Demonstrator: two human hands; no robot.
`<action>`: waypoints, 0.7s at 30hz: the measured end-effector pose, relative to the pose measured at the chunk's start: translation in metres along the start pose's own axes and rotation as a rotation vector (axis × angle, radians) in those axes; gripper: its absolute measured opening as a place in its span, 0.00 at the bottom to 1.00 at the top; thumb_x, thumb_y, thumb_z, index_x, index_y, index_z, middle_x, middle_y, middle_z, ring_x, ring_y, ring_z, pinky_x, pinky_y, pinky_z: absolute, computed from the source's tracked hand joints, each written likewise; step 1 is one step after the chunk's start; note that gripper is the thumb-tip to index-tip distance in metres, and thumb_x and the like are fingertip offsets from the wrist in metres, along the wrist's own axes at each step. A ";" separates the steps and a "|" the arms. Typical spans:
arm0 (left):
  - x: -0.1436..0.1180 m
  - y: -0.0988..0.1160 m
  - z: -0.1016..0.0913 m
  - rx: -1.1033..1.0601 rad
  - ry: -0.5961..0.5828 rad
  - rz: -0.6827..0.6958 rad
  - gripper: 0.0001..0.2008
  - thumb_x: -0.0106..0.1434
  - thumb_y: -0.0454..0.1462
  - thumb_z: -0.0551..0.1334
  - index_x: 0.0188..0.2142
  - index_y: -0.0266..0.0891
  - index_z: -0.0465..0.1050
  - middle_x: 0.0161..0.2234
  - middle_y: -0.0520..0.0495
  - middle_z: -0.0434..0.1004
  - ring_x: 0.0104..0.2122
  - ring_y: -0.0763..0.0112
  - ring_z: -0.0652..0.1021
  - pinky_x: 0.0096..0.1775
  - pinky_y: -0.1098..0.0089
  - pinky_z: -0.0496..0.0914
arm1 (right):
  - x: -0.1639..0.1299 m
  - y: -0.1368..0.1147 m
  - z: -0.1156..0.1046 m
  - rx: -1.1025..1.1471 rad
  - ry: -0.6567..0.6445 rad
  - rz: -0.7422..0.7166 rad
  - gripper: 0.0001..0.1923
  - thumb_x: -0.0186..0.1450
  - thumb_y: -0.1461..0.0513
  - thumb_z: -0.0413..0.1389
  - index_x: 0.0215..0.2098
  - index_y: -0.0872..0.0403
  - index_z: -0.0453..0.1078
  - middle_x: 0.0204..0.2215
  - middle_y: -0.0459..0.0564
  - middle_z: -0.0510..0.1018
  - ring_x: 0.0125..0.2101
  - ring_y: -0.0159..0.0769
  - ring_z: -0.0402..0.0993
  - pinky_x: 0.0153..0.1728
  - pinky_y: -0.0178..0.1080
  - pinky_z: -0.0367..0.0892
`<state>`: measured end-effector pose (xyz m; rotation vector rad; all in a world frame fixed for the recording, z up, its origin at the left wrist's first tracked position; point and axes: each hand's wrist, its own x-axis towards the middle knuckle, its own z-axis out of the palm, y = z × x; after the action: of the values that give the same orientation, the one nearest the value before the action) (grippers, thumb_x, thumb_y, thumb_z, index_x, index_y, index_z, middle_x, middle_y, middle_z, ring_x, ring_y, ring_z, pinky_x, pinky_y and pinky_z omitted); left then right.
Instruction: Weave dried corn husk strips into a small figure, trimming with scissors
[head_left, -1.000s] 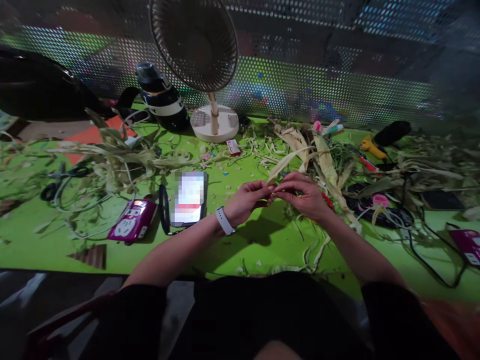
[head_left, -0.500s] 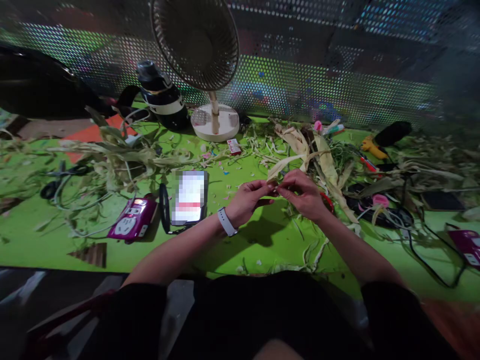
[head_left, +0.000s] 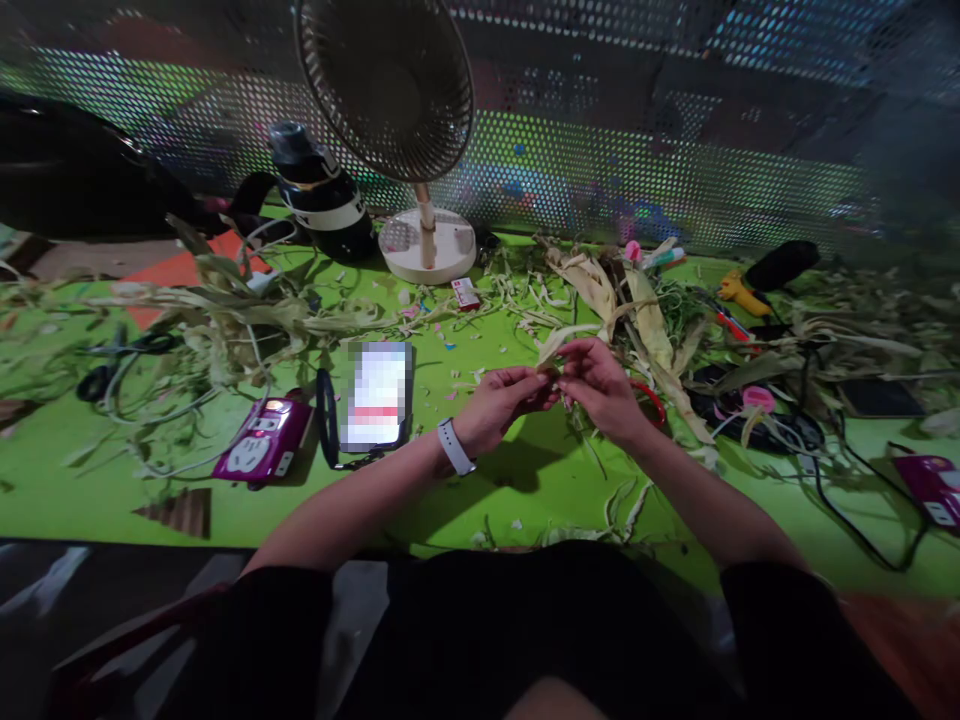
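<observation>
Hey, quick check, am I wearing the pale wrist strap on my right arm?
No, the pale wrist strap circles the wrist of the left hand; the right hand's wrist shows none.

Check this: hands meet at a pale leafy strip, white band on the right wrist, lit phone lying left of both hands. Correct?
No, wrong wrist: the head view shows the white band on the left one. The rest stands: left hand and right hand meet at the pale leafy strip, and the lit phone lies left of both.
</observation>
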<state>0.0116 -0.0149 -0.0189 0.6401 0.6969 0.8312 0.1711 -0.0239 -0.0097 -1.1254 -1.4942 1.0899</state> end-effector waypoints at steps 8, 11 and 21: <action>0.001 -0.003 -0.002 -0.016 -0.028 -0.015 0.14 0.45 0.40 0.73 0.28 0.33 0.77 0.25 0.48 0.79 0.27 0.76 0.77 0.37 0.72 0.71 | -0.003 0.007 0.000 0.070 0.001 0.098 0.11 0.57 0.63 0.57 0.39 0.50 0.66 0.26 0.41 0.69 0.22 0.27 0.64 0.20 0.30 0.63; 0.003 -0.004 -0.003 -0.024 -0.031 -0.030 0.14 0.44 0.39 0.74 0.28 0.32 0.77 0.25 0.48 0.79 0.27 0.77 0.78 0.35 0.74 0.71 | -0.002 0.006 0.000 0.162 0.010 0.161 0.15 0.56 0.62 0.60 0.42 0.50 0.67 0.28 0.42 0.73 0.23 0.27 0.65 0.19 0.30 0.62; 0.001 -0.002 -0.002 -0.075 -0.010 -0.079 0.09 0.46 0.31 0.72 0.29 0.32 0.77 0.25 0.49 0.78 0.27 0.78 0.77 0.36 0.74 0.71 | 0.001 -0.002 0.002 0.234 0.038 0.230 0.17 0.53 0.57 0.62 0.40 0.51 0.68 0.21 0.37 0.64 0.16 0.23 0.57 0.15 0.29 0.55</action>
<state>0.0114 -0.0147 -0.0216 0.5455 0.6745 0.7769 0.1685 -0.0235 -0.0084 -1.1633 -1.1929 1.3549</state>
